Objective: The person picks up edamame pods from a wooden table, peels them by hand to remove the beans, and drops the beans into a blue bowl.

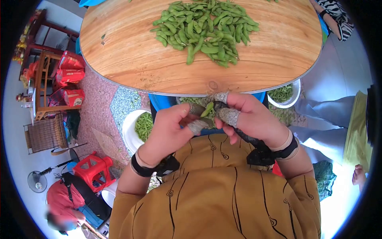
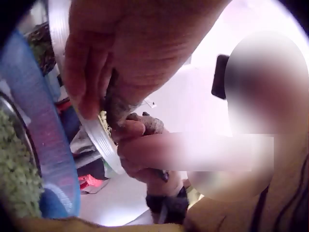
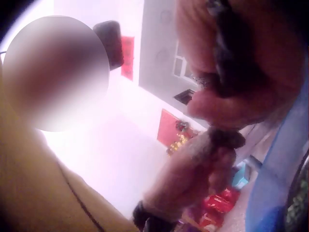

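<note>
Here we see left hand (image 1: pixel 169 127) and right hand (image 1: pixel 248 117) both pinching one bean pod (image 1: pixel 207 110) | pod tilted, tip toward table (image 1: pixel 131 59)

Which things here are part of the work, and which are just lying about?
In use: left hand and right hand pinching one pod; pod pile on the table; bowls.
Lying about: red stool, fan, wicker chair.
</note>
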A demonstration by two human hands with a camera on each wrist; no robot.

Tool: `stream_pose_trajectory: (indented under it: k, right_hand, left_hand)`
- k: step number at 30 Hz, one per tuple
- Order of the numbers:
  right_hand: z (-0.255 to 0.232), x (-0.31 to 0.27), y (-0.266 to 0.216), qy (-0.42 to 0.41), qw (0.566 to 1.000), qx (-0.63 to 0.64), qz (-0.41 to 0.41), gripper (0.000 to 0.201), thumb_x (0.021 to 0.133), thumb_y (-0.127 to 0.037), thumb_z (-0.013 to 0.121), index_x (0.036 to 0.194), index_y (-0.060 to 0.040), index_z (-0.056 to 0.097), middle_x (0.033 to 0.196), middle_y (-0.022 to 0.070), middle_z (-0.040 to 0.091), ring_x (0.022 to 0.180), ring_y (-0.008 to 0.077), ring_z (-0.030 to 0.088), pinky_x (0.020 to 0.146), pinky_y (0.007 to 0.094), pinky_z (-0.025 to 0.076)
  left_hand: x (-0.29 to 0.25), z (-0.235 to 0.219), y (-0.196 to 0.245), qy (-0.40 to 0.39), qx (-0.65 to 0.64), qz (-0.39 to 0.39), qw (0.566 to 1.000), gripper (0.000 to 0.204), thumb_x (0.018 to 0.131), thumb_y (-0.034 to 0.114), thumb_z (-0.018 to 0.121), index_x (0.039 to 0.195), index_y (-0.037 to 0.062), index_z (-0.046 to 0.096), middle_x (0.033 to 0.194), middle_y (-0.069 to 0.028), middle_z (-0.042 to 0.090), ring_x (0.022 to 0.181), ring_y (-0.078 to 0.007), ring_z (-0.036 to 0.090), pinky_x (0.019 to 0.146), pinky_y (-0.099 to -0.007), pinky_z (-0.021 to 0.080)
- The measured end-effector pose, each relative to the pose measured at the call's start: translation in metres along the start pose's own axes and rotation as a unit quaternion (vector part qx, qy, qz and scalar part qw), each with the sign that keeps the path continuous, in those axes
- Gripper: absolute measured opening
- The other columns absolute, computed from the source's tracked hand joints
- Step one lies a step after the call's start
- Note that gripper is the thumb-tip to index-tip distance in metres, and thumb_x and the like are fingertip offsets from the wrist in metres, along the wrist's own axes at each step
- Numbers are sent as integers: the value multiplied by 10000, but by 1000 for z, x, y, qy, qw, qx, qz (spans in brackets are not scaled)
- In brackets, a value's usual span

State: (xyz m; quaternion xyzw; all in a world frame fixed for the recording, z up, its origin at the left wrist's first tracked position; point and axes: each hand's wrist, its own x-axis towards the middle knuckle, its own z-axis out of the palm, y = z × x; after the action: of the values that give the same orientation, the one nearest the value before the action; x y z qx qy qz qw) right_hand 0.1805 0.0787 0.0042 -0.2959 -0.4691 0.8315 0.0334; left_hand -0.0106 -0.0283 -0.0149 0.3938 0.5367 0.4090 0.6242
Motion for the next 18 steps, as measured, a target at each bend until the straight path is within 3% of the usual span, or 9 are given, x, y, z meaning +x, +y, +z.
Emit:
stream_pose_trajectory:
  k: [1, 2, 3, 6, 9, 13, 16, 17, 18]
  right_hand:
    - [2, 0, -1, 28, 998, -54, 17, 221, 900, -49, 452, 1092, -16, 556, 820, 29, 585, 613, 78, 566, 506, 226, 523]
    - [5, 1, 0, 27, 998, -52, 17, 221, 900, -49, 452, 1092, -16, 556, 820, 29, 585, 613, 78, 566, 506, 226, 523]
    - [7, 2, 2, 30, 998, -55, 11, 238, 879, -37, 444, 1087, -8, 556, 819, 33, 589, 623, 83, 582, 504, 227, 526]
    - [12, 5, 0, 44, 996, -71, -12, 255, 844, -16, 435, 1064, 3, 563, 812, 40, 599, 621, 88, 598, 490, 225, 522]
    - [14, 7, 0, 64, 993, -87, -41, 250, 821, -3, 436, 1026, 10, 577, 800, 41, 609, 600, 86, 596, 467, 220, 504]
    - [12, 7, 7, 77, 991, -79, -70, 251, 797, 6, 433, 989, 8, 595, 797, 35, 619, 593, 75, 591, 448, 211, 475]
    - [9, 5, 14, 100, 988, -92, -76, 255, 821, -12, 459, 1037, 0, 594, 782, 30, 614, 582, 70, 578, 444, 207, 459]
    - [8, 3, 14, 101, 988, -92, -78, 255, 821, -12, 459, 1037, 0, 594, 782, 30, 614, 582, 70, 578, 444, 207, 459]
    - [7, 0, 14, 89, 990, -72, -81, 253, 837, -30, 480, 1064, -6, 588, 767, 25, 608, 574, 70, 570, 446, 203, 455]
  left_hand:
    - [0, 0, -5, 60, 243, 116, 961, 150, 816, 96, 654, 932, 21, 597, 770, -97, 628, 598, -211, 606, 517, -294, 468]
    - [-2, 0, -8, 114, 469, 222, 847, 211, 761, 111, 709, 926, 33, 604, 741, -126, 623, 585, -240, 607, 519, -307, 470]
    - [-3, 3, -6, 126, 528, 234, 806, 295, 662, 67, 727, 918, 23, 588, 797, -158, 611, 633, -305, 610, 531, -340, 482]
    - [-3, 8, -6, 176, 611, 282, 719, 273, 652, 35, 693, 886, 1, 557, 841, -160, 601, 651, -329, 605, 539, -364, 486]
    - [2, 10, -6, 213, 597, 343, 694, 284, 634, 15, 677, 870, -13, 523, 879, -183, 585, 640, -344, 589, 523, -395, 473]
    - [8, 15, -10, 225, 567, 343, 715, 326, 633, 1, 666, 928, -17, 527, 876, -215, 572, 613, -361, 563, 526, -394, 464]
    - [10, 16, -5, 208, 502, 313, 779, 228, 783, 23, 599, 996, -17, 529, 839, -169, 575, 564, -294, 539, 518, -350, 447]
    - [6, 17, 3, 155, 308, 193, 919, 179, 859, 53, 536, 1026, -13, 528, 813, -136, 564, 556, -247, 525, 515, -321, 432]
    - [3, 16, 8, 91, 92, 57, 990, 161, 935, 82, 473, 1056, -9, 528, 788, -104, 553, 548, -200, 511, 513, -292, 418]
